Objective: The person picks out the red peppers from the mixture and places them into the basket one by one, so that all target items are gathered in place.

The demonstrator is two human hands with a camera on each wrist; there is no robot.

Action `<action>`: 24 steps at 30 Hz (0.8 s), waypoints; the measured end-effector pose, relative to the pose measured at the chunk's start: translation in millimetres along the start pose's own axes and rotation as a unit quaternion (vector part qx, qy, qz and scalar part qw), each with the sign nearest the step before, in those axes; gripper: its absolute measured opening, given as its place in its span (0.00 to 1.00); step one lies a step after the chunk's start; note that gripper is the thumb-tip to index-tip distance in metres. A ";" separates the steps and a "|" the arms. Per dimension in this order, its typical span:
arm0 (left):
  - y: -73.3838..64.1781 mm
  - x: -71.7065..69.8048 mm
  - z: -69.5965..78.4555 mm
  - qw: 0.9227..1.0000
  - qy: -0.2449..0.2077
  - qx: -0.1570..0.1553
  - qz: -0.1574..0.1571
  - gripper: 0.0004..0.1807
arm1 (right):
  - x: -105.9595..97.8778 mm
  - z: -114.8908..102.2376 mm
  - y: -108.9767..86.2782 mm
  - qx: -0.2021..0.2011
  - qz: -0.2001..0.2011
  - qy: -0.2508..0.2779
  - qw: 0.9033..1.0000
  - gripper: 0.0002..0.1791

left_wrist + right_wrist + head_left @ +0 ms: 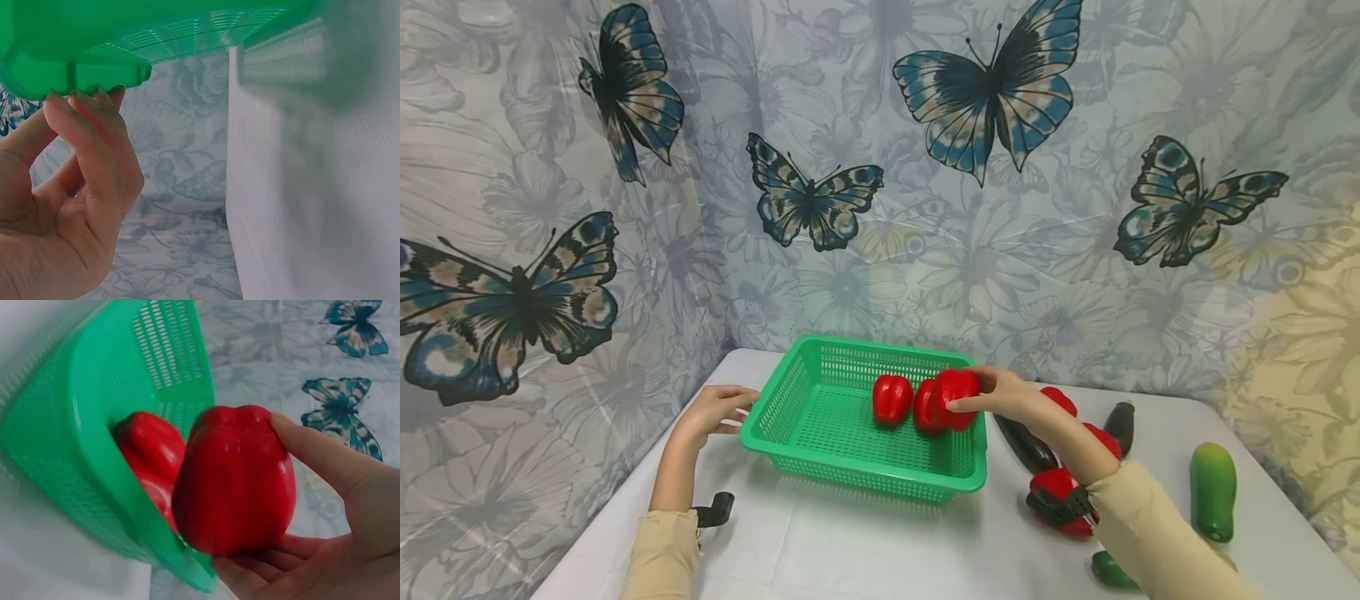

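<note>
A green plastic basket [865, 479] with slotted walls stands on the table. My left hand [718, 410] is at its left end, with bent fingers gripping the rim, as the left wrist view shows the fingertips [100, 97] against it. Over the basket's right end, my right hand [1003, 393] holds a red bell pepper [953, 398] between thumb and fingers. That bell pepper [234, 481] hangs above the rim in the right wrist view. Two more red bell peppers lie inside: one in the middle [892, 400], another [925, 408] partly hidden by the held one.
Right of the basket lie several red bell peppers [1060, 483], partly covered by my right arm, and dark eggplants [1028, 446]. A green, oblong vegetable [1213, 492] lies farther right, another green one [1111, 571] near the front. Patterned cloth with butterflies [988, 83] hangs behind the table.
</note>
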State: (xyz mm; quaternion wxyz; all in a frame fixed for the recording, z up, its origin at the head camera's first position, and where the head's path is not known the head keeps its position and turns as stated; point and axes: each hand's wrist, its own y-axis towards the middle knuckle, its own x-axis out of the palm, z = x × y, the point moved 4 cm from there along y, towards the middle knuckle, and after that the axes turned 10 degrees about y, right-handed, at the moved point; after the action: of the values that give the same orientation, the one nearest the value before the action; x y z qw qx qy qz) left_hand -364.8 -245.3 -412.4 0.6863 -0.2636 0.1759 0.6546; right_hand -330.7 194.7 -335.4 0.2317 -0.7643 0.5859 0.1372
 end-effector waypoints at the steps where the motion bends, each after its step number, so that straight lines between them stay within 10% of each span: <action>1: 0.0 0.0 -0.2 1.000 0.001 0.000 0.000 0.24 | 0.6 -0.5 1.2 0.004 -0.002 -0.004 1.000 0.49; 24: -0.2 -0.9 -0.5 1.000 0.001 0.002 -0.004 0.24 | 21.0 -6.0 15.9 0.016 -0.037 -0.102 0.994 0.46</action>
State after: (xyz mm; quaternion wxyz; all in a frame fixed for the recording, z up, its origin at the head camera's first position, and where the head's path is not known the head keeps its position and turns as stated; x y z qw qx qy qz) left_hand -364.6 -246.3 -412.3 0.6892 -0.2640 0.1770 0.6512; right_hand -340.6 170.8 -343.4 0.3071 -0.7640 0.5324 0.1963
